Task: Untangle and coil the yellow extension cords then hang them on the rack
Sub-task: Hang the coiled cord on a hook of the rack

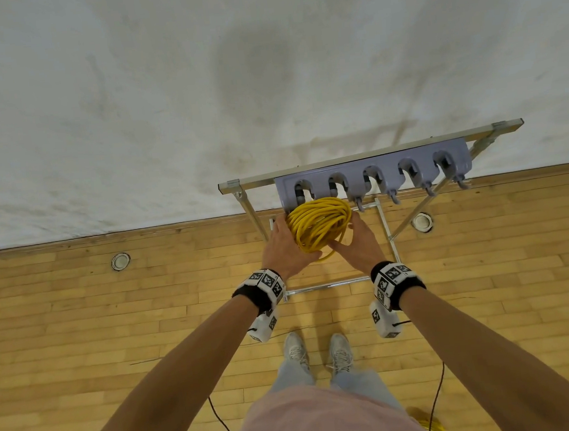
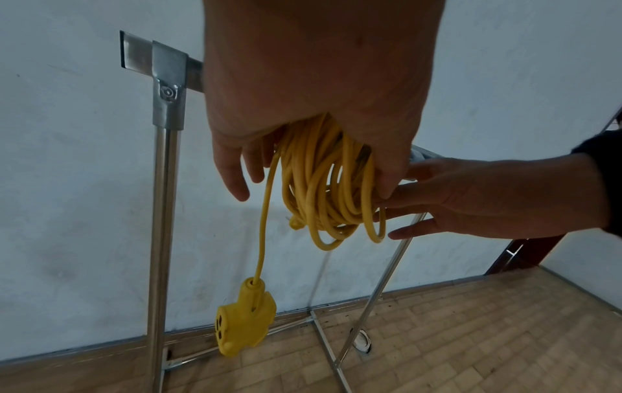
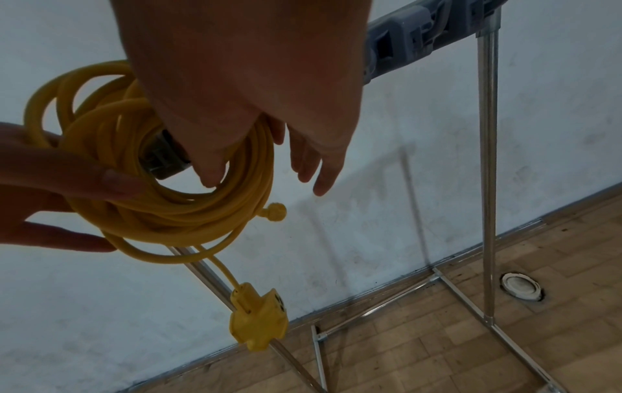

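A coiled yellow cord (image 1: 318, 222) hangs at the left end of the grey hook rack (image 1: 375, 169). In the right wrist view a grey hook (image 3: 165, 157) passes through the coil (image 3: 151, 207). My left hand (image 1: 297, 238) holds the coil's left side between thumb and fingers. My right hand (image 1: 344, 230) is at the coil's right side with straight fingers, its thumb in front of the loop's middle. The cord's yellow socket block (image 2: 242, 327) dangles below the coil (image 2: 330, 186). Its plug (image 3: 274, 211) sticks out at the side.
The rack sits on a metal tube stand (image 1: 251, 211) against a white wall. Its base bars (image 1: 327, 285) lie on the wooden floor near my feet. Another yellow cord (image 1: 429, 426) lies behind my right foot. Round floor sockets (image 1: 121, 261) sit near the wall.
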Available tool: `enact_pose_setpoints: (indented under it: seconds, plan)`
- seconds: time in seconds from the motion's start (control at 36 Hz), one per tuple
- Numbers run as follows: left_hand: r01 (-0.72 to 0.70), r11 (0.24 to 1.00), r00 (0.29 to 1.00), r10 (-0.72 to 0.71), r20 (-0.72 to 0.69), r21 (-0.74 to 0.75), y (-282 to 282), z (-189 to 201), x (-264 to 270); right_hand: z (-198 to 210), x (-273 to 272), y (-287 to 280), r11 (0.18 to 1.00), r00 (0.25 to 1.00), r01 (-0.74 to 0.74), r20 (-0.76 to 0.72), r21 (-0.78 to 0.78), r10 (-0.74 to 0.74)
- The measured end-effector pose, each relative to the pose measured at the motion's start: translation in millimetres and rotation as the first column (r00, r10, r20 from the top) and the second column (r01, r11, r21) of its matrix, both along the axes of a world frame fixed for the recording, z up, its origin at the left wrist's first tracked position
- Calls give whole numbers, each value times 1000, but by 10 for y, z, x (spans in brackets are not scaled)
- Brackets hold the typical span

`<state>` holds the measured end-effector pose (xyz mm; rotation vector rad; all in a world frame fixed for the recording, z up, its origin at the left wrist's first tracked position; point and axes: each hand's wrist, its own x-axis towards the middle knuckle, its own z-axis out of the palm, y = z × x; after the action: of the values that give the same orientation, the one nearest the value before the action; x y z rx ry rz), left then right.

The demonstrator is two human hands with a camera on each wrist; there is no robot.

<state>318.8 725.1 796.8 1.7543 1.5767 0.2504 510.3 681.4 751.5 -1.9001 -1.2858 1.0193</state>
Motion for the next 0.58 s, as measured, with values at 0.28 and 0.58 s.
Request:
enact_pose_setpoints:
  seconds: [0.28, 0.58]
  plan:
    - [38, 999, 999, -38, -25, 5, 5, 18, -46, 121, 73, 31, 998, 998, -50, 28, 34, 49]
    - [100, 993, 994, -97, -55, 60, -33, 156, -88, 238, 239, -9, 988, 972, -151, 184, 8, 147]
